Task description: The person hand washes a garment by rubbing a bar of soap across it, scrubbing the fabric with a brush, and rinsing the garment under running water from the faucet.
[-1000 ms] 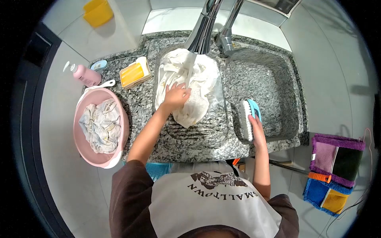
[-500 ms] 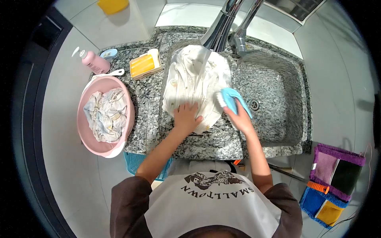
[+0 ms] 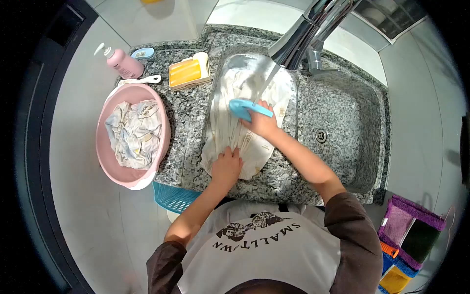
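Observation:
A wet white cloth (image 3: 225,115) with yellowish-brown marks lies spread over the granite washboard side of the sink. My right hand (image 3: 262,121) grips a light-blue scrub brush (image 3: 241,109) on the middle of the cloth; its bristles are hidden underneath. Near the cloth's lower end, my left hand (image 3: 227,166) has its fingers bent and closed on the fabric, and folds run up from the fingertips. Water falls from the chrome faucet (image 3: 292,46) onto the cloth just above the brush.
At left stands a pink basin (image 3: 104,147) holding crumpled, patterned clothes (image 3: 134,134). Yellow soap (image 3: 186,72) in a dish, a pink pump bottle (image 3: 125,62) and a white-handled brush (image 3: 147,80) sit behind it. The deeper sink bowl (image 3: 342,112) with a drain is at right.
My right hand has carried the brush left from the cloth's right edge onto its middle. My left hand has moved toward me, its spread fingers now bent on the cloth, whose lower end has shifted nearer.

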Demonstrator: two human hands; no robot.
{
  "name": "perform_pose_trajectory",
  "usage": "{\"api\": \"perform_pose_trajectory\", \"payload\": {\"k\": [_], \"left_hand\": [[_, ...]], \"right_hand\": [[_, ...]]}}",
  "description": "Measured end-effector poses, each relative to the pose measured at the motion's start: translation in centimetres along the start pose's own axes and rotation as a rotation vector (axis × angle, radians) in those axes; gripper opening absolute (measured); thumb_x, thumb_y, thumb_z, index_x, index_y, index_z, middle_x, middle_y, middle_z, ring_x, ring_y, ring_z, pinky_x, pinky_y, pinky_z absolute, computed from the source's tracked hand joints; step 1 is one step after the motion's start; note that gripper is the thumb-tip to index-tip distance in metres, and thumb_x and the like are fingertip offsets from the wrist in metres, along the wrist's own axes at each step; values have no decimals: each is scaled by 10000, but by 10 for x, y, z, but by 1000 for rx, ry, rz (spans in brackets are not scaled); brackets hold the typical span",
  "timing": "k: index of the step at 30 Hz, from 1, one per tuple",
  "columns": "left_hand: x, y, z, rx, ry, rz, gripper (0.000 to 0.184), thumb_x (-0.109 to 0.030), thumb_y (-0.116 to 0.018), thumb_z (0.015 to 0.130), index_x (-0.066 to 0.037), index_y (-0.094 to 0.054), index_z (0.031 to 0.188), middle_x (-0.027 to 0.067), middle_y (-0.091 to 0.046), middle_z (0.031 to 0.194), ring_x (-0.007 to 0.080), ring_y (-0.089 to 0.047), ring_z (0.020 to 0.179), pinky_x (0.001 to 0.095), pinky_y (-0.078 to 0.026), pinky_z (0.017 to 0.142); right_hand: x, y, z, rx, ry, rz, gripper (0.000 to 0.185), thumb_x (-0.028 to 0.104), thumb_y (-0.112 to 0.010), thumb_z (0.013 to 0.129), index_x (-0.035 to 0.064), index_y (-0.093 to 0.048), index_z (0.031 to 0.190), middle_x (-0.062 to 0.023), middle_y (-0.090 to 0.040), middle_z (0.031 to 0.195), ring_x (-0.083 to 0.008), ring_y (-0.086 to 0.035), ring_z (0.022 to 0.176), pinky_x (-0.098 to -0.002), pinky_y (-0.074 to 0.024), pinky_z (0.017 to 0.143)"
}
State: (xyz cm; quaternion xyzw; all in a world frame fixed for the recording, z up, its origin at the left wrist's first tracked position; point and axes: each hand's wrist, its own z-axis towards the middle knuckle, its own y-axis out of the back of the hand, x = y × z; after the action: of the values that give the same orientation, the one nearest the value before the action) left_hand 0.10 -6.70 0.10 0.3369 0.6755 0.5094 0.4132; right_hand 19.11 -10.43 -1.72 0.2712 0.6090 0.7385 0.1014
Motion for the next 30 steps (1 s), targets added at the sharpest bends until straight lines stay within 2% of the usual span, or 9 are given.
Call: {"api": "perform_pose_trajectory", "payload": {"k": [8, 10, 14, 16, 17, 19, 21, 27, 30], "left_hand": [[1, -1, -2, 133, -25, 75, 339, -220, -570, 763, -50, -559, 1057, 92, -531, 931, 251, -610, 709, 365, -504, 564], [2, -3, -3, -43, -102, 80, 192, -130, -566, 711, -31, -572, 876, 94, -528, 850, 247, -600, 623, 342, -486, 494], [3, 0, -7, -98, -104, -8, 186, -130, -564, 705, -37, -568, 866, 90, -525, 846, 240, -600, 618, 351, -491, 501], [3, 6, -5, -97, -79, -79, 190, -136, -568, 698, -47, -572, 866, 82, -524, 847, 232, -600, 628, 358, -494, 502], [4, 4, -6, -96, -71, -80, 190, -136, -568, 698, -47, -572, 866, 82, -524, 847, 232, -600, 628, 358, -494, 502], [7, -4, -6, 6, -61, -28, 293, -203, -566, 761, -72, -574, 1022, 83, -499, 869, 247, -592, 680, 370, -498, 550], [8, -7, -6, -22, -74, -27, 291, -204, -569, 759, -75, -574, 1020, 82, -499, 867, 246, -591, 678, 372, -497, 550], [11, -3, -8, -60, -164, -86, 248, -202, -573, 757, -79, -581, 972, 72, -499, 877, 229, -593, 701, 367, -495, 537], [13, 2, -7, -8, -219, -166, 236, -209, -574, 764, -93, -585, 969, 72, -495, 872, 230, -592, 726, 367, -494, 549]], "right_hand": [[27, -9, -50, -34, 257, 112, 483, 383, -641, 697, 104, -571, 1085, -136, -529, 978, -288, -465, 956, -402, -380, 844], [7, -20, -24, -145, 274, -15, 492, 361, -646, 699, 106, -556, 1110, -139, -528, 1036, -295, -445, 1023, -400, -352, 894], [-2, 0, 14, 22, 67, -123, 462, 335, -641, 711, 102, -564, 1102, -151, -516, 1106, -305, -444, 1068, -425, -346, 908], [11, -1, 7, 161, -58, 426, 421, 300, -644, 714, 79, -582, 1066, -159, -533, 1076, -322, -477, 1042, -452, -344, 916], [19, -4, -4, 166, -52, 427, 421, 300, -644, 714, 79, -582, 1066, -159, -533, 1076, -322, -477, 1042, -452, -344, 916], [33, -14, -29, -103, 448, 120, 380, 270, -648, 709, 51, -594, 1014, -166, -556, 1008, -330, -529, 959, -436, -416, 832], [31, -26, -26, -205, 461, 22, 348, 251, -644, 709, 35, -592, 977, -164, -572, 970, -326, -549, 930, -388, -472, 729], [24, 0, 34, 356, -131, 124, 461, 334, -611, 744, 43, -519, 1089, -190, -563, 1003, -314, -569, 889, -408, -477, 709], [46, -11, -12, 39, 247, 119, 435, 313, -611, 734, 63, -535, 1081, -176, -556, 1032, -324, -556, 898, -413, -472, 739]]}}
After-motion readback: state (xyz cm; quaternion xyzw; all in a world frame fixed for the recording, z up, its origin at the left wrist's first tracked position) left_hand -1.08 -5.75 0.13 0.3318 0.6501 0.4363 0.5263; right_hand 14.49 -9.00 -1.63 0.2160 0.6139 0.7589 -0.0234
